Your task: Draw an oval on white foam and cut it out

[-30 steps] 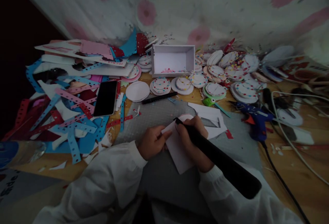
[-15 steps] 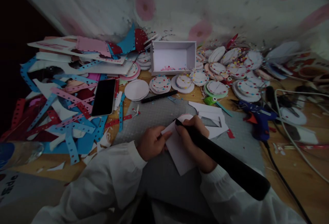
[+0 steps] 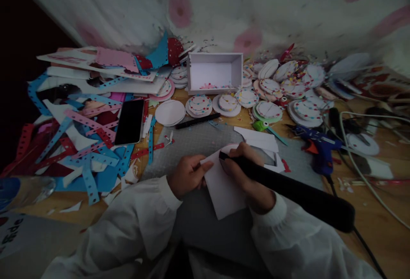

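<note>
Between my hands is a piece of white paper (image 3: 224, 196), tilted over the grey cutting mat (image 3: 188, 140). My left hand (image 3: 188, 175) pinches its upper left edge between thumb and fingers. In my right hand (image 3: 248, 176) is a thick black pen-like tool (image 3: 294, 191), its long body slanting down to the right and its tip touching or just above the upper part of the paper. A round white piece with a thin red rim (image 3: 229, 146) shows partly behind the paper. White cut-out card (image 3: 261, 138) lies just beyond my right hand.
Punched paper strips (image 3: 89, 155) and a phone (image 3: 130, 122) lie left. At the back stand a white box (image 3: 214, 72) and several dotted disc stacks (image 3: 198, 105). A black pen (image 3: 197, 120) lies before them. Right are a blue glue gun (image 3: 320, 144) and cables; a bottle (image 3: 28, 189) is far left.
The black tool has swung so its rear end sits further right and higher. My right hand has shifted slightly right. The view has moved a little.
</note>
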`<state>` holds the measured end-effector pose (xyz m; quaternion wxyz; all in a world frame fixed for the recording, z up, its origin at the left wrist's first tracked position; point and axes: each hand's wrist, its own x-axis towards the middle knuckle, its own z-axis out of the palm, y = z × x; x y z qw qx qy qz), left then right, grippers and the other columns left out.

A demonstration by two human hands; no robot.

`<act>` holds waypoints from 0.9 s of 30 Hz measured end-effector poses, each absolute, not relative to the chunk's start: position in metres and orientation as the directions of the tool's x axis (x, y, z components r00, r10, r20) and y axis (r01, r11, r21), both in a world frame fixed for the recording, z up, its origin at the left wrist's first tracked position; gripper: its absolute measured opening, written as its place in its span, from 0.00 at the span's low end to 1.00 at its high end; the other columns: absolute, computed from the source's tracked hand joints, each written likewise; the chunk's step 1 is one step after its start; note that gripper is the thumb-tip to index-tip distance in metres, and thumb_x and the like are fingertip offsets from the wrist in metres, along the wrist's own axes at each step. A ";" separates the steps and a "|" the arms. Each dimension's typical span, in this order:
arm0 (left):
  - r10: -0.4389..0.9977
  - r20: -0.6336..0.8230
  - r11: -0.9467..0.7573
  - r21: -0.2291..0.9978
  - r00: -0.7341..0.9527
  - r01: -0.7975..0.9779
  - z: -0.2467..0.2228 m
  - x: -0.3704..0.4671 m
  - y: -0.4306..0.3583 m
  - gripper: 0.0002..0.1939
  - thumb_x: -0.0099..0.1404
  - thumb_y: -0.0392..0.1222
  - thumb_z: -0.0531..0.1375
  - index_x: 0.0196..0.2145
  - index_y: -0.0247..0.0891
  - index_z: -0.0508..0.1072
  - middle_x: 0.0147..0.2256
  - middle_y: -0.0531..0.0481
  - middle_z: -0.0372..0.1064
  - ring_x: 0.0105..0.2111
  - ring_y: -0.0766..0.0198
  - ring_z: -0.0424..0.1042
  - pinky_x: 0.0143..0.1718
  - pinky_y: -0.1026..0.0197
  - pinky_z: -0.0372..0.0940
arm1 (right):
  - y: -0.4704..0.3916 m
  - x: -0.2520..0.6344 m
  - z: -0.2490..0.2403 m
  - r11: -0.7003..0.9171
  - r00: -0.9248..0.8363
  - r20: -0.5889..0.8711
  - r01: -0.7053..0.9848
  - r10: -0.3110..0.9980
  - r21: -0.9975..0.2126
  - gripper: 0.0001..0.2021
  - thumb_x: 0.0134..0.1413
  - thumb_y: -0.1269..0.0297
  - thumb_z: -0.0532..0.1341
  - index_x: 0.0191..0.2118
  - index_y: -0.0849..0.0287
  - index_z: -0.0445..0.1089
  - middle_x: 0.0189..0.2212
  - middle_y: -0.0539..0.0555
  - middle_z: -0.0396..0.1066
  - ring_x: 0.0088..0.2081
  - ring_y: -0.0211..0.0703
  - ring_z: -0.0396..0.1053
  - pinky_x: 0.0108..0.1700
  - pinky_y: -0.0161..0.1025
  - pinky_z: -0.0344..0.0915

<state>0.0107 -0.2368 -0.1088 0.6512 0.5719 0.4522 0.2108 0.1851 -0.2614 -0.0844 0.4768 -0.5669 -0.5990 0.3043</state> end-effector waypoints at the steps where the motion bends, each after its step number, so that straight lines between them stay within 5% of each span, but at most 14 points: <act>1: 0.794 -0.340 0.253 0.939 0.503 0.234 -0.108 0.010 -0.236 0.22 0.63 0.59 0.54 0.28 0.36 0.67 0.15 0.58 0.61 0.12 0.74 0.56 0.14 0.70 0.51 | -0.260 0.188 -0.082 0.184 0.062 0.224 0.379 0.973 -0.907 0.07 0.50 0.67 0.59 0.26 0.55 0.59 0.19 0.44 0.59 0.22 0.36 0.59 0.24 0.34 0.55; 12: 0.819 -0.312 0.178 0.936 0.481 0.303 -0.107 0.011 -0.236 0.18 0.64 0.54 0.54 0.28 0.36 0.68 0.14 0.59 0.60 0.12 0.73 0.57 0.16 0.70 0.52 | -0.258 0.195 -0.101 0.320 0.002 0.348 0.387 0.938 -0.865 0.06 0.49 0.69 0.59 0.26 0.54 0.61 0.19 0.44 0.61 0.21 0.37 0.60 0.24 0.35 0.57; 15: 0.820 -0.311 0.167 0.933 0.480 0.319 -0.106 0.011 -0.236 0.18 0.65 0.54 0.53 0.27 0.36 0.67 0.14 0.59 0.60 0.13 0.73 0.57 0.16 0.70 0.53 | -0.257 0.195 -0.102 0.259 0.024 0.283 0.338 0.959 -0.905 0.06 0.48 0.68 0.60 0.25 0.54 0.61 0.20 0.45 0.62 0.23 0.37 0.61 0.25 0.34 0.58; 21: 0.813 -0.293 0.168 0.945 0.503 0.280 -0.108 0.008 -0.235 0.20 0.63 0.57 0.54 0.25 0.37 0.65 0.14 0.59 0.59 0.12 0.73 0.56 0.14 0.70 0.50 | -0.250 0.201 -0.111 0.192 0.266 0.216 0.114 0.939 -0.975 0.06 0.47 0.66 0.59 0.24 0.55 0.60 0.22 0.45 0.61 0.21 0.34 0.57 0.20 0.31 0.57; 25: 0.832 -0.314 0.219 0.943 0.457 0.249 -0.106 0.001 -0.236 0.23 0.60 0.61 0.55 0.24 0.38 0.63 0.13 0.60 0.57 0.10 0.73 0.54 0.11 0.70 0.47 | -0.247 0.228 -0.108 0.240 0.470 0.285 0.153 0.835 -0.958 0.08 0.53 0.67 0.52 0.24 0.52 0.55 0.18 0.41 0.55 0.15 0.32 0.47 0.13 0.30 0.49; 27: 0.817 -0.328 0.218 0.937 0.474 0.274 -0.100 -0.006 -0.236 0.23 0.59 0.62 0.56 0.22 0.38 0.63 0.13 0.60 0.57 0.10 0.74 0.54 0.11 0.70 0.47 | -0.250 0.242 -0.103 0.221 0.498 0.302 0.215 0.813 -0.951 0.05 0.54 0.69 0.54 0.28 0.54 0.58 0.19 0.42 0.57 0.16 0.34 0.52 0.16 0.31 0.53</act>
